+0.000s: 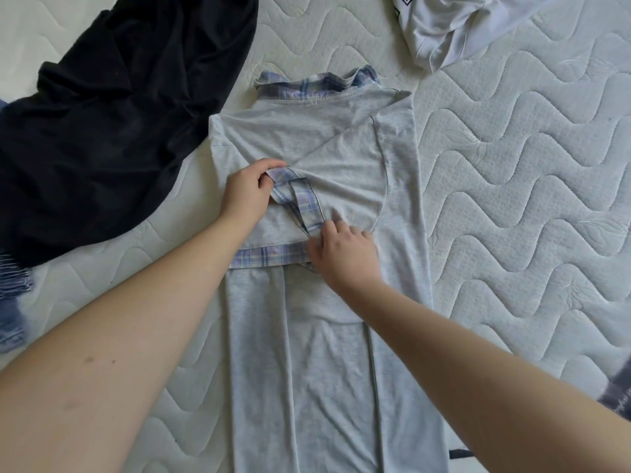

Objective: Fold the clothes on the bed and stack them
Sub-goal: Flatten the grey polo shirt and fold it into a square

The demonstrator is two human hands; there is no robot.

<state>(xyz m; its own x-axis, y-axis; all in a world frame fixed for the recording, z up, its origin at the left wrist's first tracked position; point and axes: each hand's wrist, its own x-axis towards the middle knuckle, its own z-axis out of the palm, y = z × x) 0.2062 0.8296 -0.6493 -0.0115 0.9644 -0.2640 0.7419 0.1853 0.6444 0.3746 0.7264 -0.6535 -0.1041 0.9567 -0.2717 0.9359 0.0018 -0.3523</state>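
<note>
Our forearms reach over the grey shirt (327,336), spread flat on the quilted bed (512,199). Our left hand (246,196) pinches its plaid cuff (293,196) with curled fingers; our right hand (345,254) presses loosely bent fingers on it. Black garment (119,114) lies left, white garment (454,25) above.

A light grey shirt (317,336) with a plaid collar (317,80) lies flat and lengthwise on the quilted bed (512,199), both sleeves folded inward across its back, plaid cuffs (297,196) meeting mid-body. A crumpled black garment (112,124) lies to its left, a rumpled white one (454,25) at upper right.
</note>
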